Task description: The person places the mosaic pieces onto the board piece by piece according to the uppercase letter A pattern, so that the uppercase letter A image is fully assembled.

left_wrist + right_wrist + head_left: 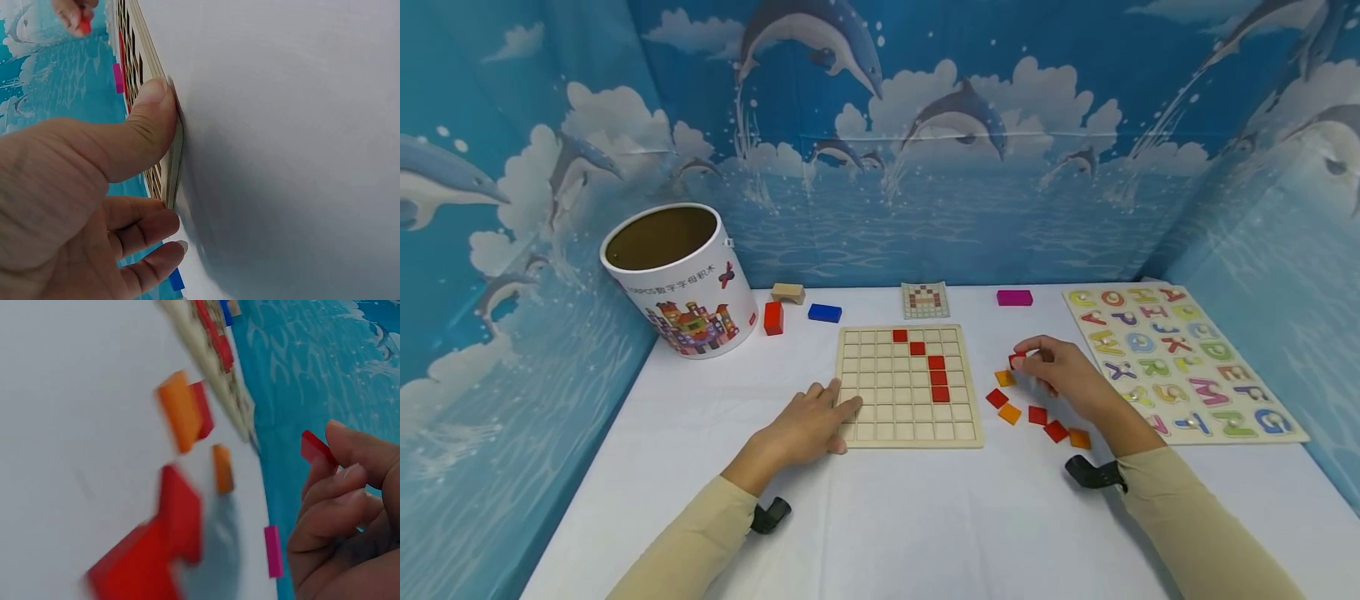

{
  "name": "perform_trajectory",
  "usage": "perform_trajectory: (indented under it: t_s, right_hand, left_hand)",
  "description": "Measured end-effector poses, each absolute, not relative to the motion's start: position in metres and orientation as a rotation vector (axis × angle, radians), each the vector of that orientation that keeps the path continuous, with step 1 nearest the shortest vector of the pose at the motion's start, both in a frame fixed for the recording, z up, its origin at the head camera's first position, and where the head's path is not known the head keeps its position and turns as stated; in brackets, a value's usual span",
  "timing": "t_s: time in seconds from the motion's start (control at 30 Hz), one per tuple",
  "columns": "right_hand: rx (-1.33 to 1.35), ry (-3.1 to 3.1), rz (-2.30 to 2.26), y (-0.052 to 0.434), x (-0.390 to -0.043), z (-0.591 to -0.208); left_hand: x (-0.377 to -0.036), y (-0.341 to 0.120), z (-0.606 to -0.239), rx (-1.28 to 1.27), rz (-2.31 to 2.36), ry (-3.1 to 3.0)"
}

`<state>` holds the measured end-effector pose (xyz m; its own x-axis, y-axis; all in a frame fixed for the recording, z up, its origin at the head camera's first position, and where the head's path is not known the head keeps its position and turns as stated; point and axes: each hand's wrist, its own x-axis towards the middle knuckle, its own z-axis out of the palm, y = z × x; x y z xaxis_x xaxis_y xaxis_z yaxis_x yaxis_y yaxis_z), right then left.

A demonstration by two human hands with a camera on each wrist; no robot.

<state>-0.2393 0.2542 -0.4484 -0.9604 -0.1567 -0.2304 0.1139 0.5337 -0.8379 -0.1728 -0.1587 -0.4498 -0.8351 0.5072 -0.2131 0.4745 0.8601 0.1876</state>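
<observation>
Pinched in the right hand point(1063, 375) grip, a red tile point(1017, 360) hovers just right of the grid board point(910, 421) — left hand point(808, 425) lies flat-fingered on the board's near-left corner, steadying it. Best kept level over its cell — loose tiles point(1037, 415) wait right of the board on the bench point(925, 517).

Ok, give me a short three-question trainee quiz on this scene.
1. True or false: the right hand pinches a red tile.
2. Where does the left hand rest?
A. in the tub
B. on the grid board, near-left corner
C. on the letter puzzle
3. Fill in: the red tiles set in the board number ____.

Key:
1. true
2. B
3. five
</observation>
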Motion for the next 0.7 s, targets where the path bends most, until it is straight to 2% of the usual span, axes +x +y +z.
perform_trajectory:
  t_s: [0.13, 0.33, 0.53, 0.7]
  right_hand:
    - [-0.097, 2.422, -1.533, 0.232, -0.260, -0.438]
    - [-0.165, 2.310, -1.612, 0.169, -0.291, -0.431]
    - [-0.281, 2.259, -1.599, 0.107, -0.310, -0.444]
    - [-0.345, 2.405, -1.391, 0.078, -0.314, -0.455]
  left_hand:
    - [-0.173, -0.159, -0.451, 0.762, 0.185, 2.786]
    - [-0.173, -0.159, -0.451, 0.749, 0.157, 2.798]
    - [-0.174, -0.159, -0.452, 0.747, 0.139, 2.795]
    - [-0.175, -0.159, -0.452, 0.741, 0.124, 2.793]
